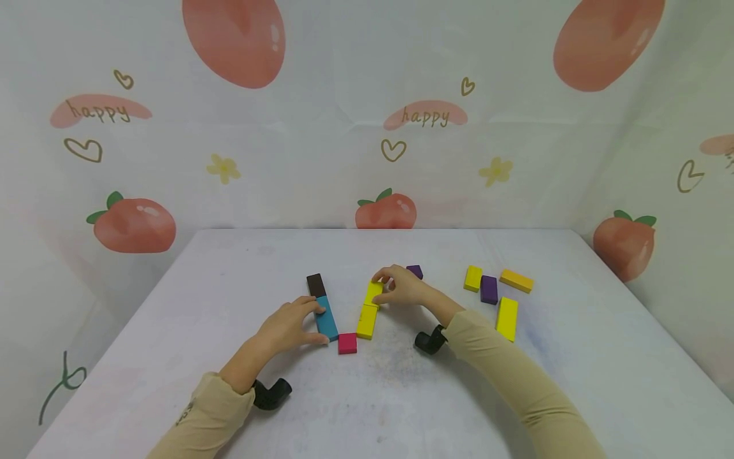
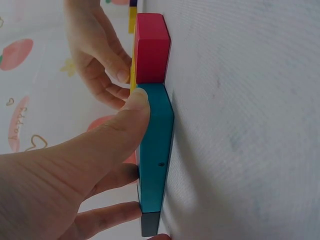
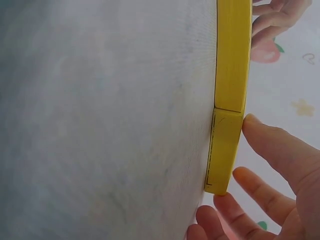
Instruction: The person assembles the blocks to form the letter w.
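Observation:
My left hand (image 1: 288,324) rests against a blue block (image 1: 328,324), its thumb by the near end and fairly straight fingers farther along. A dark brown block (image 1: 315,284) touches the blue block's far end. By its near end lies a small red block (image 1: 347,343). To the right, two yellow blocks run end to end, a near one (image 1: 367,324) and a far one (image 3: 224,152). My right hand (image 1: 403,288) holds the far yellow block, thumb at its side and a curled finger at its far end. Together, the blocks form a V-like outline.
Behind my right hand a purple block (image 1: 415,271) is partly hidden. Farther right lie a short yellow block (image 1: 473,278), another purple block (image 1: 489,290), an orange-yellow block (image 1: 517,280) and a longer yellow block (image 1: 507,318). A printed cloth backdrop (image 1: 321,153) rises behind the white table (image 1: 241,268).

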Available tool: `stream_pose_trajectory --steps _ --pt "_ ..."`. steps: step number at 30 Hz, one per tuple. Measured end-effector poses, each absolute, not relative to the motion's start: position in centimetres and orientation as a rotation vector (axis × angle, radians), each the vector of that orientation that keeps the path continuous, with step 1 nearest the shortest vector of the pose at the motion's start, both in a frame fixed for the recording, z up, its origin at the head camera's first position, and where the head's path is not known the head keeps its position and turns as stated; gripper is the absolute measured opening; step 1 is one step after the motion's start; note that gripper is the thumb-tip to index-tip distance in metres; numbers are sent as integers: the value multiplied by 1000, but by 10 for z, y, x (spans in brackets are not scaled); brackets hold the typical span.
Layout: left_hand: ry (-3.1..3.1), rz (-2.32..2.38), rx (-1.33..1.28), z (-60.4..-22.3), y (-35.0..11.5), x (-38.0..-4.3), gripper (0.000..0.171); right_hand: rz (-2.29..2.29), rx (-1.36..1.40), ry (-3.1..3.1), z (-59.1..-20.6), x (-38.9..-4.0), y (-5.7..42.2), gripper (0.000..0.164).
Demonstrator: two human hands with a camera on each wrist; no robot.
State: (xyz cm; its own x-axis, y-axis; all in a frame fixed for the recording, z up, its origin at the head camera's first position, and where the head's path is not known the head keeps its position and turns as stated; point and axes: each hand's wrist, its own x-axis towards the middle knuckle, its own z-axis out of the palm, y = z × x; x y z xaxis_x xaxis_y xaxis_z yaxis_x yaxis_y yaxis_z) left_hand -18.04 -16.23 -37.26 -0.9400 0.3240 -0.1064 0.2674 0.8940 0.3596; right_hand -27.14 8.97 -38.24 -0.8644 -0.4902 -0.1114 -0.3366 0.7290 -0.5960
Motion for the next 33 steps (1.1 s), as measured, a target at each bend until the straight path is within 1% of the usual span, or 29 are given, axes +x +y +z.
stream_pose_trajectory --steps 33 --pt "2914 519 479 -374 -162 -181 59 -878 -622 2656 -380 -272 92 42"
